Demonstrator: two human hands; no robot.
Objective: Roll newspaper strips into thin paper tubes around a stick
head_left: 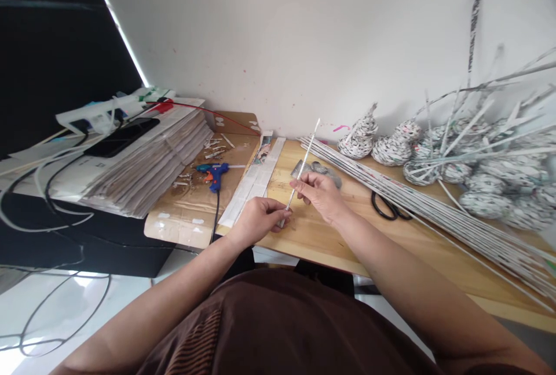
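Observation:
A thin white rolled-paper stick (309, 148) slants up and to the right between my two hands, above the wooden table (278, 241). My left hand (262, 217) pinches its lower end between thumb and fingertips. Higher up the stick, my right hand (319, 192) is closed on it with thumb and fingers. Left of my hands lie flat strips of newspaper (252, 181). Behind my right hand are a few grey, flat objects (333, 177), partly covered; I cannot make out what they are.
A blue glue gun (217, 177) lies on cardboard (178, 227) amid paper scraps. A tall paper stack (147, 172) carries a phone (124, 136) and cables. On the right are a bundle of paper sticks (417, 201), black-handled scissors (384, 206) and several woven paper shapes (393, 149).

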